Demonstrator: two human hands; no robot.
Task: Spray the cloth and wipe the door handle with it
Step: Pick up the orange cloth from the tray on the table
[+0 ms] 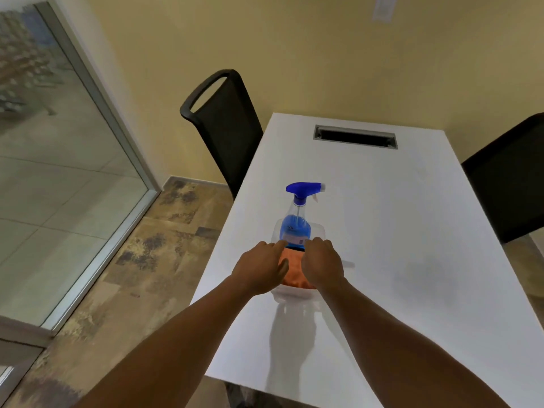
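Hands [290, 267] over orange cloth [291, 270], near table's [397, 231] left edge.

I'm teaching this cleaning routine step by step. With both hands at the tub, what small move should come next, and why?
Probably lift the orange cloth out of the clear tub. Both the left hand and right hand rest over it, nothing is gripped yet, and the spray bottle stands upright just behind, ready once the cloth is free.

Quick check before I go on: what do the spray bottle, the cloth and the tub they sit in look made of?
Spray bottle: clear glossy plastic, blue liquid visible inside, opaque blue trigger head. Cloth: soft matte orange fabric, possibly microfibre. Tub: thin translucent plastic, table showing through.
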